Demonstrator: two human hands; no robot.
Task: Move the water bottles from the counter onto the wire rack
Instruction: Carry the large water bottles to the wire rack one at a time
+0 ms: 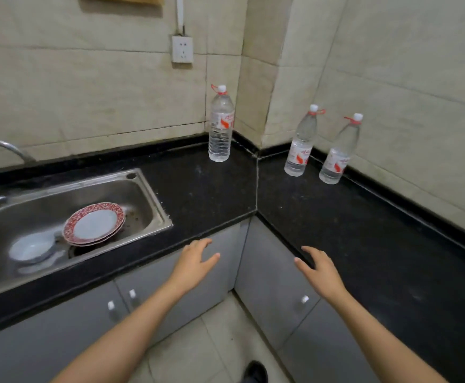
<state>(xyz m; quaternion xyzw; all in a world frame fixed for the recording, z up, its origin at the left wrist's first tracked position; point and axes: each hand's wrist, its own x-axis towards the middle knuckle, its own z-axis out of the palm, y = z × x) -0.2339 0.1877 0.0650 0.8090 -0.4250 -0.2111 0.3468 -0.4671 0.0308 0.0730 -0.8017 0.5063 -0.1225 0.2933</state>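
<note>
On your far left a shiny metal sink (149,199) is sitting in the black, speckled bench (206,194). A round, pale bowl (32,247) is lying in it. Just beside the bowl, a stack of plates (94,223) with red patterned rims is resting a bit tilted.

Your left hand (195,261) is hanging in front of the bench edge, over the smooth grey cupboard doors (59,341). Its fingers (210,257) are spreading loosely and holding nothing.

Next, the first bottle (220,125) is standing at the back of the bench, in the corner by the cream tiled wall (87,92). It is tall, clear plastic, with bumpy rings low down, a white and red label, a white cap and a red loop at the neck.

The second bottle (300,145) and the third bottle (339,153) are made the same way. They are standing near each other on the right part of the bench, well apart from the first one. The third one is standing just beside the black strip under the wall.

Your right hand (321,270) is hovering over the near edge of the bench, well apart from all three bottles. Its fingers (304,265) are opening wide and holding nothing.
</note>
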